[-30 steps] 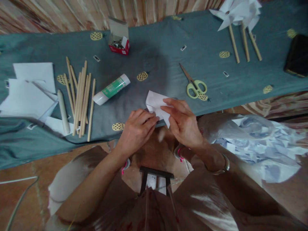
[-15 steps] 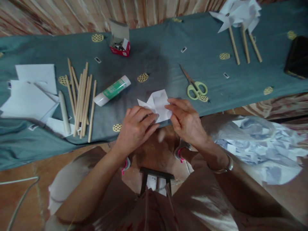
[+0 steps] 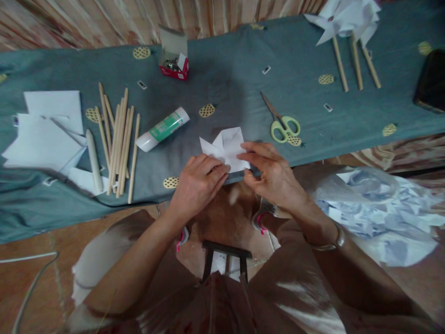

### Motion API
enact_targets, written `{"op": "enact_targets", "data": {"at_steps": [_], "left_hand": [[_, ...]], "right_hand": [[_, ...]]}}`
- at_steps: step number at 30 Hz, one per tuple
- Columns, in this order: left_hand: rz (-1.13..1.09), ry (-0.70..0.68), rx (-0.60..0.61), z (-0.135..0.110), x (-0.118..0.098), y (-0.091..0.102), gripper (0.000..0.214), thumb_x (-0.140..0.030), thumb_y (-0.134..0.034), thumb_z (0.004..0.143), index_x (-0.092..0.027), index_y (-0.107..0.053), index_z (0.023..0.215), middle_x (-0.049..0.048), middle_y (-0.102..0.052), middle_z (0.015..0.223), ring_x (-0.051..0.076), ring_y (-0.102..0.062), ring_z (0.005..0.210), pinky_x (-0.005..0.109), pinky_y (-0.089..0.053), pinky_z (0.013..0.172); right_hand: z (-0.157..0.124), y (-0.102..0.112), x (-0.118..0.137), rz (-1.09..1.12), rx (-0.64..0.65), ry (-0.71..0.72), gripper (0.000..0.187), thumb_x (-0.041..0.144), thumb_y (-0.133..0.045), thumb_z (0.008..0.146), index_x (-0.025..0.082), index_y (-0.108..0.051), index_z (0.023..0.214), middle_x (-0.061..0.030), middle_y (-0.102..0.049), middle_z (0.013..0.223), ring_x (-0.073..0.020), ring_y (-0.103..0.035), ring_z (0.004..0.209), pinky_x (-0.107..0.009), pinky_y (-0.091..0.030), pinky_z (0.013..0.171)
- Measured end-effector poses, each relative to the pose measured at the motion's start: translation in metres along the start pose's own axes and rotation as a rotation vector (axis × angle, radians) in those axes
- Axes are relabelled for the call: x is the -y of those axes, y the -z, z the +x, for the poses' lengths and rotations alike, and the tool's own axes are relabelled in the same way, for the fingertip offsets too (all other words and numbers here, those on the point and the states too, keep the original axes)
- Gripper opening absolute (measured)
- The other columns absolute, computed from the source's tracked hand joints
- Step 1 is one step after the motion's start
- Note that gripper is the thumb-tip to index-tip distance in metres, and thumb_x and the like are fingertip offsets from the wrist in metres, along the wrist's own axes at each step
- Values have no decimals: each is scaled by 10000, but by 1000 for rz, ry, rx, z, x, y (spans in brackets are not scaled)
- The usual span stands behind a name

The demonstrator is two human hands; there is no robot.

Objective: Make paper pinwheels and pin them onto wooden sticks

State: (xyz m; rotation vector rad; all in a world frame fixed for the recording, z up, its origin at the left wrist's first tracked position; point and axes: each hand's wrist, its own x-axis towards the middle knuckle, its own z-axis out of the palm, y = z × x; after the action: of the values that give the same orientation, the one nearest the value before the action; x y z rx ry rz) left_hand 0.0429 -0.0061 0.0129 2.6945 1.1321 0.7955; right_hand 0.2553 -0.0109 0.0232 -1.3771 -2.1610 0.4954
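A small piece of white paper (image 3: 227,147), cut and partly folded with pointed flaps standing up, lies at the front edge of the cloth-covered table. My left hand (image 3: 201,183) is closed over its lower left part, fingertips and thumb pinning it down. On the right side, my right hand (image 3: 269,171) has its fingertips on the paper's edge and its thumb by the lower right corner. Green-handled scissors (image 3: 283,125) lie spread a little beyond my right hand. A green and white glue stick (image 3: 163,130) rests beyond my left hand.
Wooden sticks (image 3: 120,144), a pale pointed tool (image 3: 93,160) and white paper sheets (image 3: 45,144) lie at left. A red box (image 3: 174,69) of small metal pieces stands open at the back. Paper pinwheels (image 3: 347,18) and a dark object (image 3: 431,83) are at right; a bag of scraps (image 3: 375,208) sits below.
The fingers of my right hand have spread a little, with the thumb lower at the paper's corner. My left hand stays on the paper. The view has shifted slightly.
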Motion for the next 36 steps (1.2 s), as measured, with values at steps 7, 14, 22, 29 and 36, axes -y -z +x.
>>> {"op": "enact_targets", "data": {"at_steps": [7,14,22,29,36], "left_hand": [[0,21,7,-3,0,1,161,-191,-533,965,-144,-685,983,75,-720,919,185,-643,832,333,-487,729],[4,-9,-17,-2,0,8,143,-178,-538,954,-141,-675,976,76,-721,908,188,-645,811,332,-489,710],[-15,-2,13,-4,-6,5,115,-164,-563,930,-170,-675,955,52,-718,911,196,-631,834,335,-496,731],[-78,7,-10,-6,-8,1,158,-144,-539,932,-144,-644,1049,85,-721,973,210,-632,886,357,-533,791],[-104,-16,18,-7,-9,0,257,-144,-535,939,-158,-612,1184,92,-710,1023,211,-627,925,364,-554,815]], "right_hand": [[3,10,-2,120,38,-45,289,118,-584,784,238,-693,1024,-76,-673,1277,-271,-611,1201,-517,-497,1030],[4,16,-7,242,75,-67,268,178,-661,802,240,-690,1061,-79,-660,1307,-262,-592,1243,-501,-463,1068],[7,12,-9,397,80,-119,74,227,-684,830,251,-736,876,-47,-694,1241,-242,-622,1195,-490,-455,1073],[12,0,-5,336,42,-122,74,204,-653,840,227,-723,847,-61,-696,1232,-253,-619,1193,-491,-462,1051],[18,-9,-2,203,-22,-83,106,179,-642,833,250,-714,800,-27,-681,1241,-251,-608,1156,-473,-481,1029]]}}
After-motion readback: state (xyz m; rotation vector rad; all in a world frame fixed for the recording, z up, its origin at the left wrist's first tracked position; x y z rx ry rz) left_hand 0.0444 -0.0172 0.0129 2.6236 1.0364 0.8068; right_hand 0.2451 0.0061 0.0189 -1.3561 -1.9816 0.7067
